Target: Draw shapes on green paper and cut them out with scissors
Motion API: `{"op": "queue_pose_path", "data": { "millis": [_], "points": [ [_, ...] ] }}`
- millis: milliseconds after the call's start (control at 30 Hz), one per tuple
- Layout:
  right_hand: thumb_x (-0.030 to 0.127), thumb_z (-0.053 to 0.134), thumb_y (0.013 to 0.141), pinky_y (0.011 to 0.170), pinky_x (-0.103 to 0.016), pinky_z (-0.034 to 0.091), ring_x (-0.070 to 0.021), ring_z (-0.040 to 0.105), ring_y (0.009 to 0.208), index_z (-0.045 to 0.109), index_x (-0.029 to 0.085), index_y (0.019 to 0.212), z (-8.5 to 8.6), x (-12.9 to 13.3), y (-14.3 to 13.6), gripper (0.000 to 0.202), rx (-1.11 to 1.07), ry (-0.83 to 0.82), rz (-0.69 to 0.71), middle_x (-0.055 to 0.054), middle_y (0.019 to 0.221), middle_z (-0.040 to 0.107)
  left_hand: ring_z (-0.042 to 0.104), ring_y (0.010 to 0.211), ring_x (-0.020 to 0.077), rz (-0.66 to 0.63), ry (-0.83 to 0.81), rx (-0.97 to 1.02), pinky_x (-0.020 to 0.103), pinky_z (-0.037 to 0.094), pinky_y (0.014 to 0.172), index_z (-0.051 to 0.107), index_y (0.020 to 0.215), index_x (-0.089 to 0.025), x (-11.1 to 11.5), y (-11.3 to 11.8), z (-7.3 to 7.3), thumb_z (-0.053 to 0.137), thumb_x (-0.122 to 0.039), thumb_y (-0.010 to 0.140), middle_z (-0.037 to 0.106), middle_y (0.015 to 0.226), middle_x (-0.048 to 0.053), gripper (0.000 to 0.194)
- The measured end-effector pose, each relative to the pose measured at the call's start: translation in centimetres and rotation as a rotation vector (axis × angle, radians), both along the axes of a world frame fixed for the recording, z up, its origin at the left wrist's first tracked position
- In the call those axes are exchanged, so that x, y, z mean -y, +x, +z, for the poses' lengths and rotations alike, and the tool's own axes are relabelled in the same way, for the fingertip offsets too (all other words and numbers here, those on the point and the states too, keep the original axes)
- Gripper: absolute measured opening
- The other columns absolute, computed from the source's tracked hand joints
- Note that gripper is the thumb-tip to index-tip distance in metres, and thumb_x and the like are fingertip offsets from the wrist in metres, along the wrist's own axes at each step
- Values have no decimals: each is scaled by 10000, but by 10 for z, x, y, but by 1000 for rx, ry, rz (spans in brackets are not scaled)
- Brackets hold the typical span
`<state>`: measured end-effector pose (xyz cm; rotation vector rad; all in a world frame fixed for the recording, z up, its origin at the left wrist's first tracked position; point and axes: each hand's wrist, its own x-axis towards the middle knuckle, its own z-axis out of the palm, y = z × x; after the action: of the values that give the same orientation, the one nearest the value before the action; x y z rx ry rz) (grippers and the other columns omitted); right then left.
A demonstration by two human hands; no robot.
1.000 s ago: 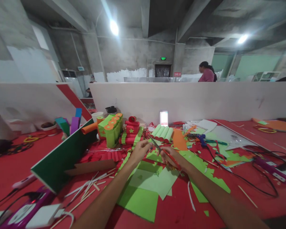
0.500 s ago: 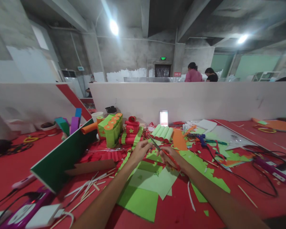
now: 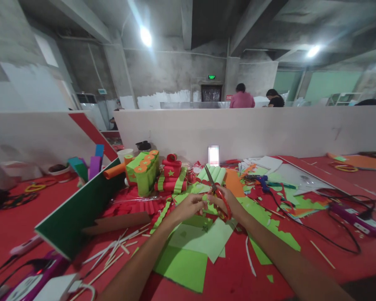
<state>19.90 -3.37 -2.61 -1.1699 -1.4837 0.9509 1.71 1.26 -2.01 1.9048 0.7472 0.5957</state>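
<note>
Red tabletop [image 3: 228, 280], dark-bladed scissors [image 3: 217, 193] (red-handled) above.

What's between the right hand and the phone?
Head view: pale green rolls, with the scissors in the right hand overlapping them.

Red tabletop [image 3: 238, 274]: bright green sheet [image 3: 181, 269] near front, pale sticks [image 3: 111, 247] left, single stick [image 3: 322, 254] right, purple power strips [image 3: 357, 219] both sides, dark green board [image 3: 78, 217] tilted; rear white scraps [image 3: 271, 164], probably paper.

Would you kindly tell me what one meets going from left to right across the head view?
Dark green board, green-and-orange craft model, left hand, red-handled scissors in the right hand, blue glue gun, far-right purple power strip.
</note>
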Motion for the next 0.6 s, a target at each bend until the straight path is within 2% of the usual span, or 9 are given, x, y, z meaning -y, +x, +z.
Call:
{"op": "queue_pose_path", "data": {
  "millis": [100,233,467,600],
  "points": [
    [392,741,666,377,-172,405,-70,490,409,554,179,953,-2,-2,3,404,-7,32,24,48,635,572,568,594,141,-81,30,-66,231,391,567,674,743,-132,2,1,-2,530,-352,814,614,620,10,272],
    [378,755,649,404,-176,407,-59,485,429,542,168,992,-4,-4,5,455,-8,41,80,25,720,607,574,607,146,-112,51,-83,233,398,573,678,752,-128,2,1,-4,526,-369,821,626,647,20,294],
    [373,745,675,405,-181,390,-63,463,440,541,173,1029,-1,-3,7,454,10,27,70,26,721,580,564,581,138,22,56,-2,231,404,560,613,739,-159,-6,0,-11,542,-378,813,596,649,0,242],
    [354,750,676,460,-183,402,-79,482,516,555,174,995,0,-1,8,415,54,31,115,22,738,570,541,569,122,56,86,77,216,378,533,580,743,-159,-7,0,-9,551,-373,814,567,655,-11,227]
  ]
}}
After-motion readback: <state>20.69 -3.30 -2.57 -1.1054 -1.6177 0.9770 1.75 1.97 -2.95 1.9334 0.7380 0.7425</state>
